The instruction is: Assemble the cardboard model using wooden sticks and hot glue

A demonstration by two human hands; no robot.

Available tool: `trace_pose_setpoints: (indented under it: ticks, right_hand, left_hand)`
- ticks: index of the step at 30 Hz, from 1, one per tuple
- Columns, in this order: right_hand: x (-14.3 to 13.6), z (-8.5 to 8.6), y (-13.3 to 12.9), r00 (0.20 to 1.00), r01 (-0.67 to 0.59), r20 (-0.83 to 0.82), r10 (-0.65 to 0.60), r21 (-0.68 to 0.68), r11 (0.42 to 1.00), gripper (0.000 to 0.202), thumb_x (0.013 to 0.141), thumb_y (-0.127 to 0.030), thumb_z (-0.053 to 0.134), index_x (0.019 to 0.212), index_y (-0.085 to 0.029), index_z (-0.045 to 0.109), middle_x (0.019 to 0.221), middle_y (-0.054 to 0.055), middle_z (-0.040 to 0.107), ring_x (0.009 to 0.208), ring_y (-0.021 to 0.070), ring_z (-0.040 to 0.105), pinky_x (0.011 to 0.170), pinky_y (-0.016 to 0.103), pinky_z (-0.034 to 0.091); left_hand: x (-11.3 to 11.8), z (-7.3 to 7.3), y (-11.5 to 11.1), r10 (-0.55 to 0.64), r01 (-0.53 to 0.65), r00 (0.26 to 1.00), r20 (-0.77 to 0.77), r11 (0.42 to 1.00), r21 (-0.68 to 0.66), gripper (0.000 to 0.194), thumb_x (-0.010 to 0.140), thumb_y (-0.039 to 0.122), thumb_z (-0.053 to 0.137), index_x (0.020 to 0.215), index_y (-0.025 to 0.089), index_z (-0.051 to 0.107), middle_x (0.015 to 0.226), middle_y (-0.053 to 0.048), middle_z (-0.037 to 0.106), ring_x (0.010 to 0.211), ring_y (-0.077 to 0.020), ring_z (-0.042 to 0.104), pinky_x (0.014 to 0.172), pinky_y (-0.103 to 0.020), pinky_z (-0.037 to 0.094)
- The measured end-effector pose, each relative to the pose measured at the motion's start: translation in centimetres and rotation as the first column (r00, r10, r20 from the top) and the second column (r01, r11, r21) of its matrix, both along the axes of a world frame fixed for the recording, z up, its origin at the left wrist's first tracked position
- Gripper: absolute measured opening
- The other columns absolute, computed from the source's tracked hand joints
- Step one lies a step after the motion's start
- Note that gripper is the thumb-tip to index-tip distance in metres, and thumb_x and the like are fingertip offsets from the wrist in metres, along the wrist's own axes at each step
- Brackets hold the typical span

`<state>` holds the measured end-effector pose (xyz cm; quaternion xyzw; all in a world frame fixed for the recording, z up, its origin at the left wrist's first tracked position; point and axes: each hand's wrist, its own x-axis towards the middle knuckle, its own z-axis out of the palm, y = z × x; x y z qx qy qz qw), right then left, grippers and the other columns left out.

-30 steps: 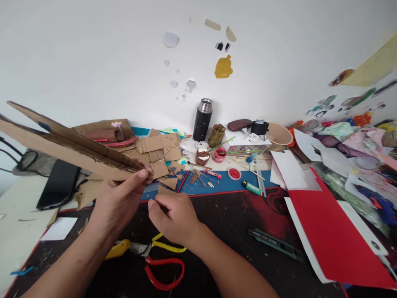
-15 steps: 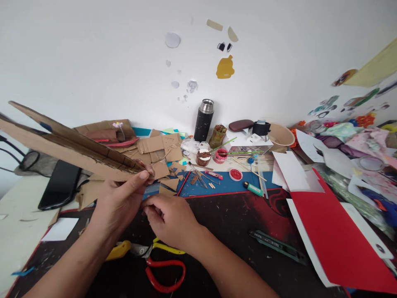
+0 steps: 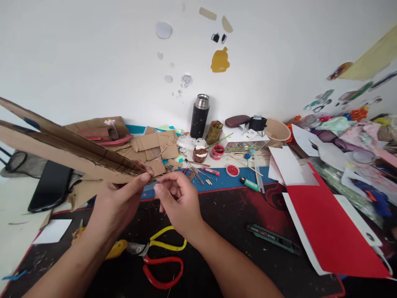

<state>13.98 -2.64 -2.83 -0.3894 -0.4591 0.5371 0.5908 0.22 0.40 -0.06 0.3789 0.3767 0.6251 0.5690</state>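
My left hand (image 3: 120, 203) is closed round the narrow end of a long cardboard boat hull (image 3: 65, 153), which slants up to the left edge of the view. Its thumb presses on the tip. Just right of that tip is my right hand (image 3: 178, 198), with thumb and forefinger brought together and the other fingers curled. Whatever it pinches, if anything, is too small to make out. Below the hands, scissors (image 3: 164, 273) with one red and one yellow handle lie on the dark mat (image 3: 217, 231), near a yellow-handled tool (image 3: 117, 250) partly behind my left wrist.
A green utility knife (image 3: 273, 239) lies to the right, beside red card (image 3: 338, 231). Behind the mat stand a black flask (image 3: 200, 118), paint jars (image 3: 200, 153) and cardboard scraps (image 3: 149, 142). A phone (image 3: 51, 186) rests at the left.
My right hand has risen from below the hull's tip to a spot beside it, fingers now pinched. The hull has shifted slightly left in view, and more of the scissors shows.
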Motion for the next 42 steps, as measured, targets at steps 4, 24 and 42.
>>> trace_pose_setpoints:
  ticks: [4, 24, 42]
  right_hand:
    - [0.0, 0.0, 0.0, 1.0, 0.013, -0.008, -0.012, 0.018, 1.0, 0.023, 0.095, -0.042, 0.079, 0.104, -0.024, 0.068, 0.079, -0.002, 0.065, 0.055, 0.013, 0.056, 0.047, 0.025, 0.047]
    - [0.0, 0.1, 0.0, 1.0, 0.017, -0.009, -0.017, -0.002, 1.0, 0.02, 0.095, -0.04, 0.077, 0.1, -0.025, 0.063, 0.072, -0.004, 0.063, 0.053, 0.0133, 0.056, 0.046, 0.025, 0.046]
    - [0.0, 0.4, -0.2, 0.999, 0.03, 0.034, -0.029, -0.034, 0.999, 0.018, 0.098, -0.04, 0.072, 0.099, -0.025, 0.061, 0.058, -0.009, 0.056, 0.046, 0.0124, 0.052, 0.045, 0.024, 0.041]
  left_hand:
    - [0.2, 0.2, -0.3, -0.015, 0.014, 1.0, -0.025, 1.0, -0.006, 0.03, 0.069, 0.032, 0.104, 0.088, 0.02, 0.083, 0.086, 0.001, 0.077, 0.09, -0.0159, 0.068, 0.089, -0.024, 0.059]
    - [0.8, 0.3, -0.5, -0.03, 0.029, 0.995, -0.097, 1.0, -0.009, 0.031, 0.069, 0.037, 0.103, 0.085, 0.02, 0.083, 0.086, 0.0, 0.074, 0.087, -0.0167, 0.067, 0.088, -0.025, 0.057]
    - [1.2, 0.3, -0.6, -0.02, 0.017, 0.997, -0.079, 0.999, -0.039, 0.026, 0.07, 0.031, 0.1, 0.085, 0.019, 0.082, 0.086, 0.0, 0.075, 0.088, -0.0173, 0.066, 0.088, -0.026, 0.056]
